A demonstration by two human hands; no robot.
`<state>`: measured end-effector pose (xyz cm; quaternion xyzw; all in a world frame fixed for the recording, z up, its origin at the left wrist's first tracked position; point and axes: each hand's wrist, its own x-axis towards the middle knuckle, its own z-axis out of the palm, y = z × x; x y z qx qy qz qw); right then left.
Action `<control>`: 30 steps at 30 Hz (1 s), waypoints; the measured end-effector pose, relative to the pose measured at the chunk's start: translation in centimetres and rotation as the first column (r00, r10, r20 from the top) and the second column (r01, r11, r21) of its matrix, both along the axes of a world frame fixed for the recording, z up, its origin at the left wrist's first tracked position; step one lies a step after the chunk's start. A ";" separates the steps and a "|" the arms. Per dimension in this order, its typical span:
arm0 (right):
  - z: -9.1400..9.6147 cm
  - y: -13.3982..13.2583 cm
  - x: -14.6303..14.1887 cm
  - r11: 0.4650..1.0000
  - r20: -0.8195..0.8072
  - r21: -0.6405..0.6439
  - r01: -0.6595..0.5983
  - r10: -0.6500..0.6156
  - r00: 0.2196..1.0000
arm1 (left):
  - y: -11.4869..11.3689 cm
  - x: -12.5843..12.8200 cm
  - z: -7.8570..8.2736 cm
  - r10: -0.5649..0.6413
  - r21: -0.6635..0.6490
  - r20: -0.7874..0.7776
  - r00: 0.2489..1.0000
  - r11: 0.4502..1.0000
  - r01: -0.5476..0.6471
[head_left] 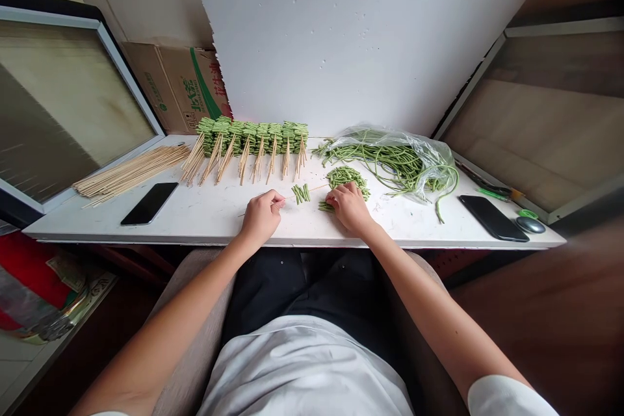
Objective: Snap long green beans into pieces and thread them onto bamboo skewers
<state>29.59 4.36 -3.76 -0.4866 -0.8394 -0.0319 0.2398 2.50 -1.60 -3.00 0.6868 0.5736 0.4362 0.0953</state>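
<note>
My left hand [264,214] is closed in a pinch on a thin wooden skewer [318,188] that points right. Several short green bean pieces [301,194] are threaded side by side along it. My right hand [349,207] is bent down over cut bean pieces [325,206] on the table, close to the skewer's right end; its fingertips are hidden, so what it grips cannot be made out. Just behind it lies a heap of cut bean pieces [347,175]. Stacked bundles of finished bean skewers [251,136] stand at the back left, sticks pointing toward me.
Loose bare skewers [131,169] and a phone [149,203] lie on the left of the white table [205,224]. Long whole beans [390,159] spill from a clear plastic bag [429,149] at right. Beyond are a black phone [492,218] and a mouse [530,225]. A white board [361,32] stands behind.
</note>
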 end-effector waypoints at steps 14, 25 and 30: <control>1.5 2.1 4.3 0.999 -0.320 0.042 0.021 -0.006 0.947 | 0.1 -0.7 0.3 -0.004 0.019 -0.022 1.000 1.000 0.005; 3.1 0.6 3.5 0.845 -0.924 -0.340 -0.412 -0.217 0.316 | -0.8 0.2 1.5 -0.001 0.052 -0.010 1.000 0.999 0.002; 4.4 -1.2 2.2 0.706 -0.945 -0.326 -0.628 -0.240 0.221 | -1.6 0.8 2.3 -0.028 0.122 -0.005 1.000 0.992 0.028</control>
